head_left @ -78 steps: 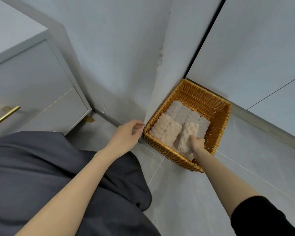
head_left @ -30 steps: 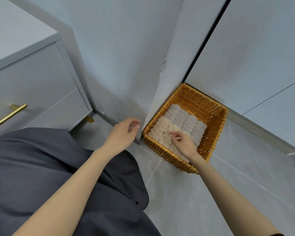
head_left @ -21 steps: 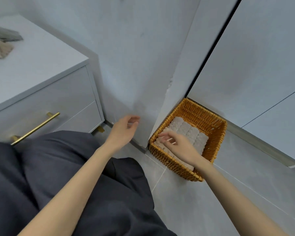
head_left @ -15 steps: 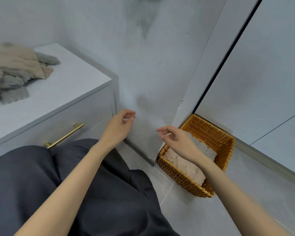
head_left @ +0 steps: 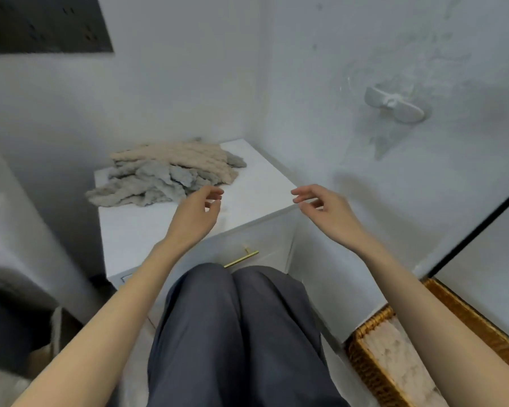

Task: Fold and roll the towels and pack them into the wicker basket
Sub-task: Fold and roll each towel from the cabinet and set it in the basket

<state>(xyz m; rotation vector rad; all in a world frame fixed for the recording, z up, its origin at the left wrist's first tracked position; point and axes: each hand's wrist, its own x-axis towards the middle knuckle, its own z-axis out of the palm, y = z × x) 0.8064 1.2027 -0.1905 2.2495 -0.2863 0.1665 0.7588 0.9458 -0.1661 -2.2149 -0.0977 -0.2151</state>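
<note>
A loose pile of beige and grey towels (head_left: 166, 174) lies on top of the white cabinet (head_left: 256, 183). My left hand (head_left: 196, 214) hovers over the cabinet top just right of the pile, fingers loosely curled and holding nothing. My right hand (head_left: 325, 208) hangs at the cabinet's right front corner, fingers apart and empty. The wicker basket (head_left: 362, 358) stands on the floor at the lower right, partly hidden by my right forearm, with rolled beige towels (head_left: 394, 352) inside it.
The cabinet has a drawer with a brass handle (head_left: 241, 258) just beyond my knees (head_left: 235, 333). A white hook fixture (head_left: 394, 104) is mounted on the right wall. A dark panel (head_left: 41, 23) hangs at the upper left, and dark objects stand at the left edge.
My right hand let go of the rolled towel in the basket and both hands rose to the cabinet top. My view swung up and left, from the basket to the towel pile.
</note>
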